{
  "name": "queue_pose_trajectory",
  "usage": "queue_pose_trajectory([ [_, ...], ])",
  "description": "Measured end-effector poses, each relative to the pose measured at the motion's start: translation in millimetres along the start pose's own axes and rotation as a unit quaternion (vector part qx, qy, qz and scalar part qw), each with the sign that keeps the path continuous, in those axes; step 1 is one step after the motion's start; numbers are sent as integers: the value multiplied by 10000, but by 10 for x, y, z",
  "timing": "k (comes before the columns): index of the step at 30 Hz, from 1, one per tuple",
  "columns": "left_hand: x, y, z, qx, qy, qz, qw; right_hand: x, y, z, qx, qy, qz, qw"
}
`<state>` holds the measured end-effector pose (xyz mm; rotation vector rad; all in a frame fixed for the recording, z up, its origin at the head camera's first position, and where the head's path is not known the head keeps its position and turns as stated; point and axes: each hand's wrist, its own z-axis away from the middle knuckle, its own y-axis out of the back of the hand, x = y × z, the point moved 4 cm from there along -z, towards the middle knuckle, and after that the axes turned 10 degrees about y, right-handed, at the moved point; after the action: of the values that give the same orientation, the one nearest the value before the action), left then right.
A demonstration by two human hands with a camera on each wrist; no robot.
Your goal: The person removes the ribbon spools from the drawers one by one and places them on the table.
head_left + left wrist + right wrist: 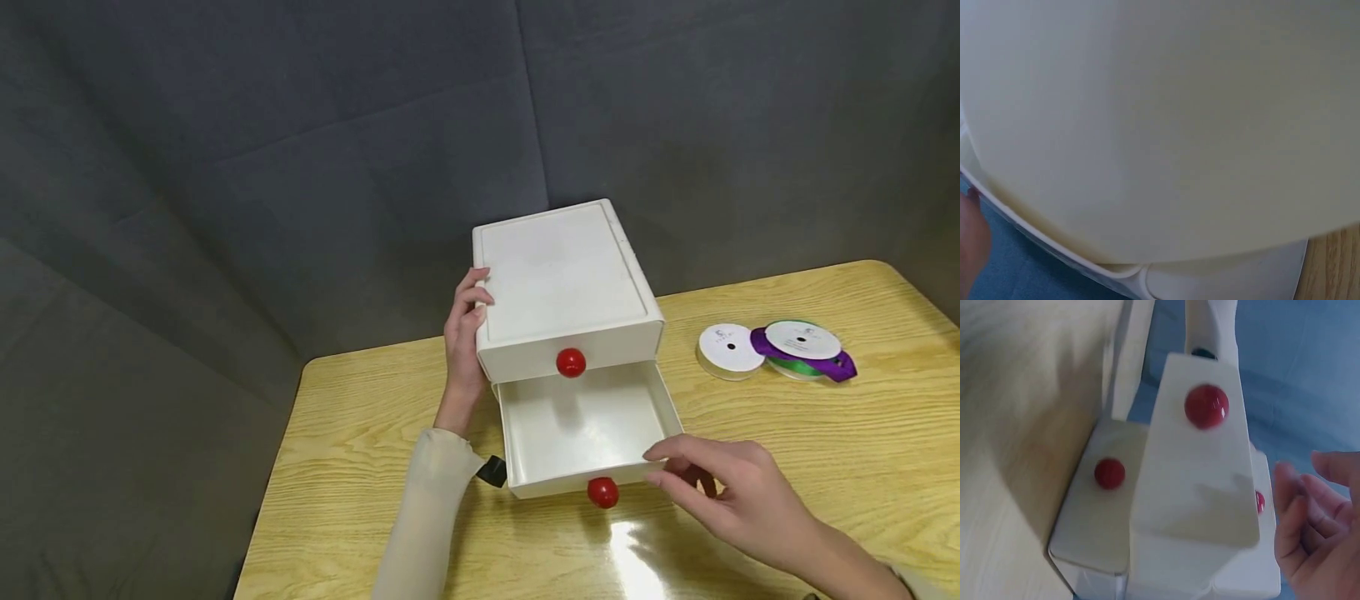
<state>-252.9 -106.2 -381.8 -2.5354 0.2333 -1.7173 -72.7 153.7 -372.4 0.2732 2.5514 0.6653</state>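
Observation:
A white drawer cabinet [562, 275] stands on the table. Its top drawer is closed behind a red knob [571, 362]. The drawer below it [585, 417] is pulled out and looks empty inside, with a red knob [603, 492] on its front. My left hand [467, 333] rests against the cabinet's left side, fingertips over the top edge. Loosely bent, my right hand [738, 492] is at the pulled-out drawer's front right corner. In the right wrist view, this hand [1322, 531] appears apart from the drawer front [1200, 475]. Cream plastic [1166, 125] fills most of the left wrist view.
To the right of the cabinet lie a white ribbon spool [731, 350] and another spool [806, 340] with green ribbon. Purple ribbon [842, 367] shows beneath that second spool's white face. A dark grey curtain [337, 167] hangs behind the wooden table [360, 400].

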Motion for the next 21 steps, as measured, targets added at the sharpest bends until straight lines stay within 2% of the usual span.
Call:
queue_pose_trajectory([
  [6,-6,14,-5,-46,-30,-69,10000,-28,-213,80,-324,205,-360,9986],
  [13,-9,23,6,-97,-75,-47,9999,-9,-400,169,-939,174,70,9954],
  [17,-9,22,2,-103,-44,-38,9999,-7,-487,184,-911,212,-252,9953],
  [21,-5,24,-2,-105,-47,-73,9999,-16,-536,200,-695,272,-284,9968],
])
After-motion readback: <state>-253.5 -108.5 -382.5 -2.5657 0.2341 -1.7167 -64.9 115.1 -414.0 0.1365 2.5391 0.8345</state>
